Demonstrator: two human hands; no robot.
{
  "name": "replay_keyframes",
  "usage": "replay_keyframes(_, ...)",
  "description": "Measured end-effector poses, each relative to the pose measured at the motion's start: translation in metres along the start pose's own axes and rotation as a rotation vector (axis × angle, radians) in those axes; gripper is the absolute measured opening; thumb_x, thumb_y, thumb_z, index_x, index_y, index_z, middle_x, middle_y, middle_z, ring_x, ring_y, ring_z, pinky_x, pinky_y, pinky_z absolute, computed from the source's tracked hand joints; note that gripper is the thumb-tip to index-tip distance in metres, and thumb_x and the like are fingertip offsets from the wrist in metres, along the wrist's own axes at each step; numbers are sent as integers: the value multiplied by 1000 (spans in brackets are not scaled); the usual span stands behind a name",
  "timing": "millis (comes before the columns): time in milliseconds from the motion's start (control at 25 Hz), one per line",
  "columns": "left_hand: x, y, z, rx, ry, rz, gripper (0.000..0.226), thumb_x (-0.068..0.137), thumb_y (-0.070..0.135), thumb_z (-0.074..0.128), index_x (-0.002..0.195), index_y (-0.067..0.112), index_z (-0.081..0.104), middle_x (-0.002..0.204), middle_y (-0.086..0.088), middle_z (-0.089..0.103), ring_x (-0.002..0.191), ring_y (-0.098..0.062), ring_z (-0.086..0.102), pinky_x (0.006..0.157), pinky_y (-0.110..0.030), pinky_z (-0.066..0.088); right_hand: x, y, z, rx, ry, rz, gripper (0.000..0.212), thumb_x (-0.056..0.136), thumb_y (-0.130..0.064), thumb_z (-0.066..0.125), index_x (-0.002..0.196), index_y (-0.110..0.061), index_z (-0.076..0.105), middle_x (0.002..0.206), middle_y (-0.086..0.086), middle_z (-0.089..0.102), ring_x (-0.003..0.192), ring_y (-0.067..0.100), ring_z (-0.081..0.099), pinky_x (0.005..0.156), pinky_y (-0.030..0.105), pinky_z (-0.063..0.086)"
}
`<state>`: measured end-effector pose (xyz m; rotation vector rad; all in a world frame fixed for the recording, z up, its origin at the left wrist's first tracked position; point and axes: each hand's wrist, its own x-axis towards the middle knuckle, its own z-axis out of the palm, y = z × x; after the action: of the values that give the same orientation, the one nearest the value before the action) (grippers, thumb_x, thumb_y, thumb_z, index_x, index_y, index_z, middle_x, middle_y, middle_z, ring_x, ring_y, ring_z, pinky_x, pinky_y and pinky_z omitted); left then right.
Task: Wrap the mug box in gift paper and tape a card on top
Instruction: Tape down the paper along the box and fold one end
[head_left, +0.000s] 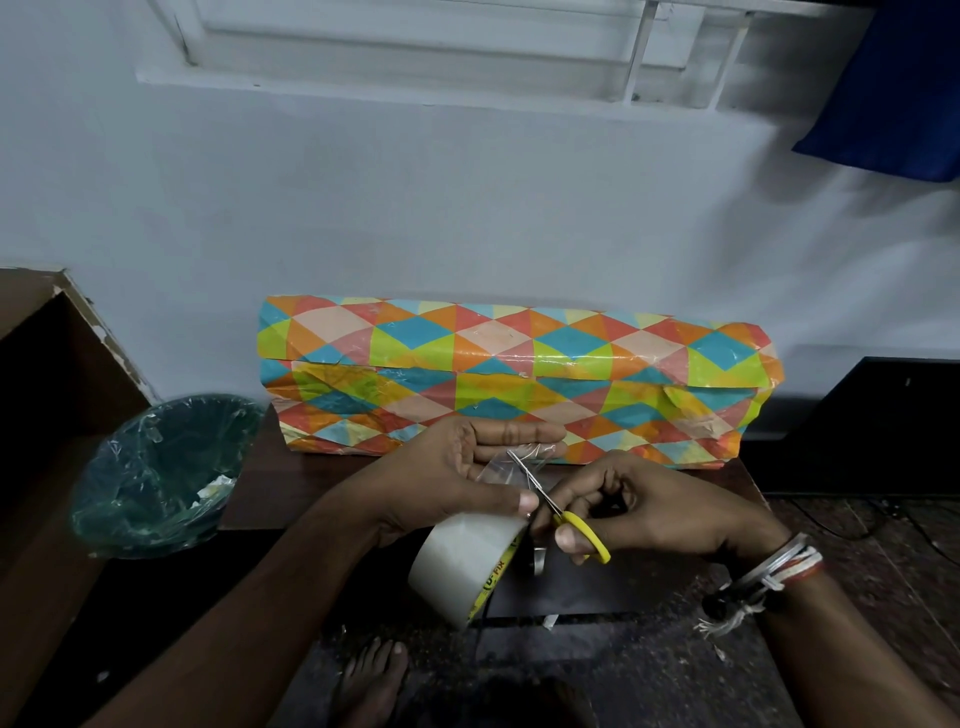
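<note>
The long box (514, 379), covered in multicoloured triangle gift paper, stands on a dark low table (291, 493) against the wall. In front of it my left hand (467, 467) pinches a pulled-out strip of clear tape (511, 462) between thumb and fingers. The tape roll (462, 566) hangs just below that hand. My right hand (644, 514) grips small yellow-handled scissors (561, 514), whose blades are spread across the strip. No card is in view.
A green bin lined with plastic (161, 467) stands left of the table, next to a brown cabinet (47, 374). A dark box (872, 415) sits at the right. My bare foot (374, 675) rests on the speckled floor below.
</note>
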<state>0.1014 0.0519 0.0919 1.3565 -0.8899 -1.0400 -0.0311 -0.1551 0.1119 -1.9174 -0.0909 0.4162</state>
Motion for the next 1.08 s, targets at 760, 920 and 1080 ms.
replay_keyframes(760,-1,0,0,7,14,-15,69,85,-15,72,144,18,56,138,1,67,92,-3,74,79,-21,57,9,6,5,-26,31,-86,16,90,-11,78,102,-22,79,74,3,74,70,5,64,74,19,48)
replay_keyframes(920,-5,0,-15,-28,100,40,81,81,-21,71,146,22,48,142,-4,64,113,-8,70,78,-24,58,0,19,0,-76,176,-10,32,86,-12,84,105,-10,59,76,9,74,72,15,68,70,29,50)
replay_keyframes(1080,-7,-1,-20,15,129,57,79,80,-20,74,143,18,46,141,-4,64,109,-4,69,82,-26,58,16,44,0,-619,411,75,17,84,-17,80,83,-18,63,73,-8,73,71,4,68,62,25,47)
